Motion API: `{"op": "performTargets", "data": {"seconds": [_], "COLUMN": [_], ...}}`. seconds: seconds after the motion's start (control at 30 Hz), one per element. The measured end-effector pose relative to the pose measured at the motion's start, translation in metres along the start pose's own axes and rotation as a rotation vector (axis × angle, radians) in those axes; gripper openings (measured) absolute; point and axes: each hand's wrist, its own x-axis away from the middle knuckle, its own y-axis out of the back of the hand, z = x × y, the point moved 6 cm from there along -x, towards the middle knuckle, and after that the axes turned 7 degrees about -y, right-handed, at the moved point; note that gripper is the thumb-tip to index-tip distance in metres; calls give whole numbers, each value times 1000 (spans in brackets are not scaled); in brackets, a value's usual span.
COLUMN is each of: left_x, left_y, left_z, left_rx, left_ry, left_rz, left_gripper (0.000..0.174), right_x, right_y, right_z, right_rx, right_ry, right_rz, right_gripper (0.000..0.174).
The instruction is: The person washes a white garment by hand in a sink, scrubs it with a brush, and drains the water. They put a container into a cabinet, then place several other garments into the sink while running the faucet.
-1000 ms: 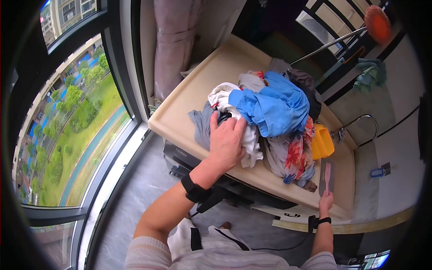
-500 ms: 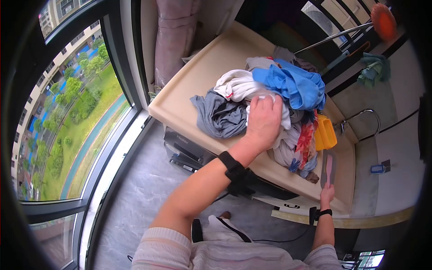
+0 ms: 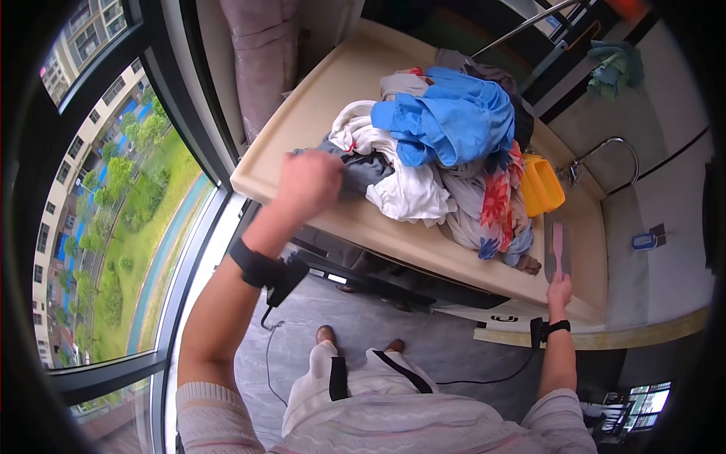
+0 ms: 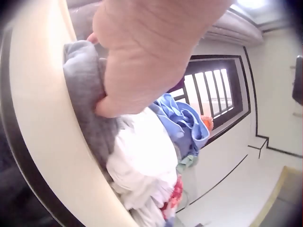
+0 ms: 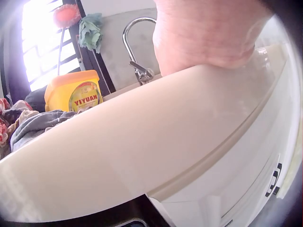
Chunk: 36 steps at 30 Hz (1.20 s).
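A heap of laundry lies on the beige counter (image 3: 302, 113). My left hand (image 3: 310, 181) is at the heap's left end with its fingers curled on a grey garment (image 3: 364, 171). In the left wrist view, thumb and a fingertip show around that grey cloth (image 4: 87, 80). Beside it lies a white garment (image 3: 412, 193), with a blue garment (image 3: 454, 117) on top and a red-flowered one (image 3: 499, 197) to the right. My right hand (image 3: 560, 290) grips a slim pink brush (image 3: 558, 246) by its handle; its head is not clear. The right wrist view hides the brush.
Behind the pink brush stands a yellow tub (image 3: 541, 185), near a chrome faucet (image 3: 605, 155). A green cloth (image 3: 614, 68) hangs at the back wall. A wrapped roll (image 3: 261, 64) stands by the window at left. A cable (image 3: 491, 378) trails across the floor.
My left hand went right onto the white garment, then back left to the grey one, whose end now stretches toward the counter's left edge. My right hand keeps holding the pink brush.
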Motion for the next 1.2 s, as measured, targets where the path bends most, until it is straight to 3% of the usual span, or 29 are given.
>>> {"op": "performTargets", "data": {"seconds": [0.07,0.1,0.13,0.33,0.43,0.6,0.67,0.73,0.77,0.8,0.87,0.9,0.93,1.0,1.1,1.2], "left_x": [-11,-15,-20,-38,-42,-39,-33,-20,-16,-10,-11,-16,-17,-20,-41,-60], "left_y": [16,28,34,80,76,14,-2,-10,-11,-13,5,7,12,32,46,49], "left_z": [28,33,42,78,80,107,117,128,130,126,106,94,80,42,-23,-93], "left_rx": [448,562,516,1432,1602,1863,1812,1446,1285,1282,361,273,278,-245,370,340], "left_ry": [73,217,177,268,248,465,519,696,674,670,341,344,331,210,-90,-288], "left_rz": [-190,-190,-275,-476,-520,-551,-501,-416,-331,-324,-275,-68,-63,-146,-203,-313], "left_gripper": [15,15,16,21,21,23,26,33,47,47,55,64,64,70,81,91], "right_x": [-3,-4,-5,-4,-4,-3,-4,-7,-9,-8,-5,-1,3,2,-2,2], "right_y": [-2,-4,-5,-4,-4,-3,-5,-8,-11,-10,-5,-1,4,5,-1,3], "right_z": [-4,-5,-6,-6,-5,-6,-7,-11,-12,-10,-8,-5,1,1,-5,-2], "right_rx": [-18,-18,-32,-19,-23,-42,-61,-60,-56,-57,-73,-70,-33,4,-26,-31], "right_ry": [28,24,9,-17,-29,-24,-13,-22,-26,-33,-30,-43,-56,-78,-76,-83], "right_rz": [-23,-19,-10,1,-2,-18,-21,-11,-3,-1,28,25,20,15,40,17], "right_gripper": [31,31,31,30,30,30,31,32,33,33,33,33,33,33,35,34]}}
